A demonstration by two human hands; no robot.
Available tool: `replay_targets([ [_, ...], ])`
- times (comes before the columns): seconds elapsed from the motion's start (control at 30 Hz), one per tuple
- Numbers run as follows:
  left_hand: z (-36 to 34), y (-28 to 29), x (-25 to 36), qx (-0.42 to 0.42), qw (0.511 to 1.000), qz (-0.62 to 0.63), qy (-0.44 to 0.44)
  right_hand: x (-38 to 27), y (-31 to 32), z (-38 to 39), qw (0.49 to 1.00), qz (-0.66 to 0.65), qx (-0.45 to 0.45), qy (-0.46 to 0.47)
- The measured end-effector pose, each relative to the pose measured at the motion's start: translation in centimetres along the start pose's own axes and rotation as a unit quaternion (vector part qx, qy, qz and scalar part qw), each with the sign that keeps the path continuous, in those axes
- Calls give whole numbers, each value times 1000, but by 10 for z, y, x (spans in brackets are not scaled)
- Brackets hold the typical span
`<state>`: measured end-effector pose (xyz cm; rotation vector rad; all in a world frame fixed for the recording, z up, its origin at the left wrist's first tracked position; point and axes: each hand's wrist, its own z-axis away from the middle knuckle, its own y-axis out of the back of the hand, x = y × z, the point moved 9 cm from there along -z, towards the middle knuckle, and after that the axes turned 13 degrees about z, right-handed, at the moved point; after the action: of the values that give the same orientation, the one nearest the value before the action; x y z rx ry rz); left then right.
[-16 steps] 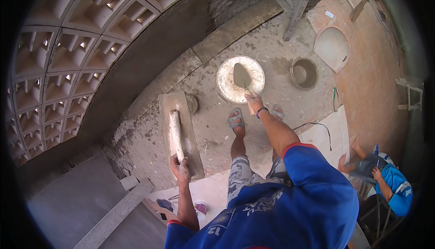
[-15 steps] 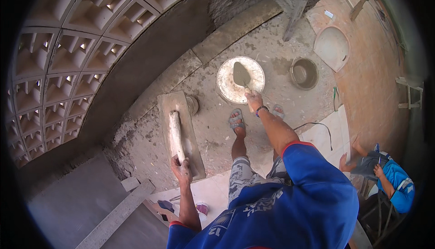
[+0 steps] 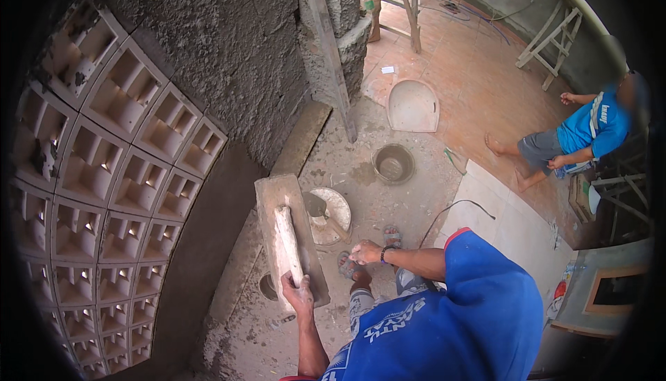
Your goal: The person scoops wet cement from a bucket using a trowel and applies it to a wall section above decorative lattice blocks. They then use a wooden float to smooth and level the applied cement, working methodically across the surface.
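My left hand (image 3: 300, 293) is closed round the lower end of the pale handle of a long plastering float (image 3: 316, 270), raised with its handle side up. Beyond the float's right edge, a pointing trowel (image 3: 338, 229) lies on a round white bucket top (image 3: 340, 207). The float hides part of the bucket top and some of the blade. Just short of the trowel's handle is my right hand (image 3: 365, 251), apart from it. Its fingers are loosely curled together, with nothing visible in them.
A dark bucket (image 3: 393, 164) stands beyond my feet, and a pale basin-like piece (image 3: 413, 106) lies farther off. Breeze blocks (image 3: 97, 152) and rough plaster wall (image 3: 208, 41) rise on the left. A plank (image 3: 326, 48) leans there. At right is another person (image 3: 583, 131).
My right hand has let go of the trowel, now lying on the bucket top, and drawn back. The float has shifted right, partly over the bucket. My view has swung; the other person appears upright.
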<state>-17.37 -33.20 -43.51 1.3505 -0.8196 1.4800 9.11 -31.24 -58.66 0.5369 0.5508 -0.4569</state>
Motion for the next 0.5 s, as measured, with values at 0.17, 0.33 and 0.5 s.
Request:
replay_targets([
  [0.17,-27,-87,68,-140,981,-89,-105,-65,40,67,915,-396,65,37],
  [0.33,-4,-182,130,-287,928,-138,-195,-101,106,121,807,-555,172,104],
  [0.5,29,-269,148,-417,869,-147,-224,-41,150,151,741,-591,313,63],
])
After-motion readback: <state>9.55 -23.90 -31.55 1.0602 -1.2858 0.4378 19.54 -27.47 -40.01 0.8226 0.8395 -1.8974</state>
